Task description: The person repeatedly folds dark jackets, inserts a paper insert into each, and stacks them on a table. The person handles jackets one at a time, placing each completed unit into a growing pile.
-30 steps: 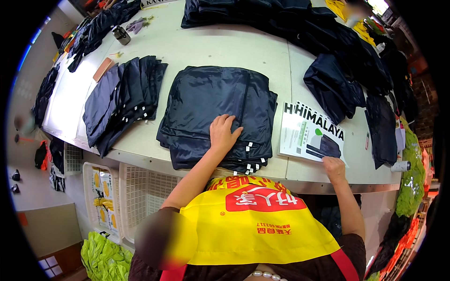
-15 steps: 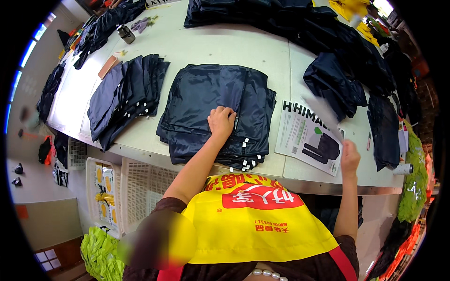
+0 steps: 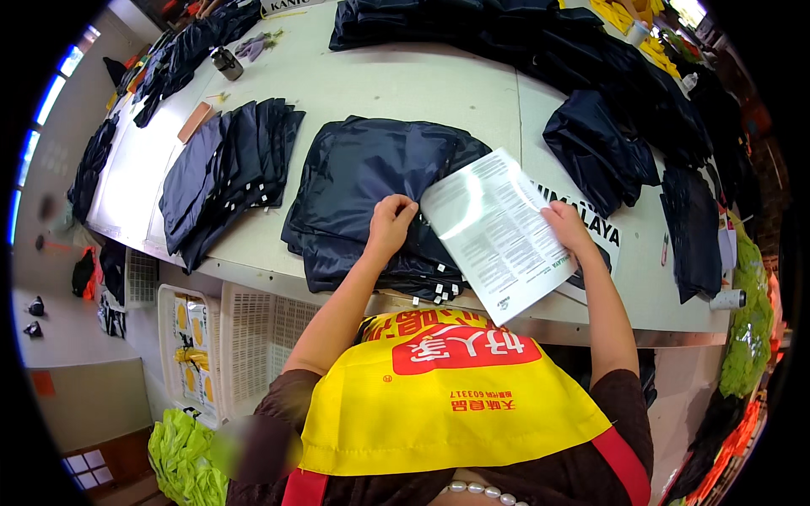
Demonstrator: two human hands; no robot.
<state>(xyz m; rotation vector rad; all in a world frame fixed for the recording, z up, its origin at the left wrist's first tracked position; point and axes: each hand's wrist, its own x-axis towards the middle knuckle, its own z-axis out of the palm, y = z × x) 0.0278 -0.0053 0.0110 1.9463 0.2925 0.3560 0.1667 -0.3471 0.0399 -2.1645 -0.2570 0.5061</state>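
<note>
Right hand (image 3: 569,229) pinches right edge of shiny white sheet (image 3: 494,232), slanting over right part of dark clothes pile (image 3: 359,173). Left hand (image 3: 391,223) on pile, near sheet's left edge; can't tell if fingers grip cloth. Sheet looks light, bendy, slippery: hold by edges. Cloth looks soft, slick.

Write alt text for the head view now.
A person's right hand holds a printed sheet partly over a stack of folded dark garments; the left hand seems to pinch its top layer. Other dark piles share the pale table.
</note>
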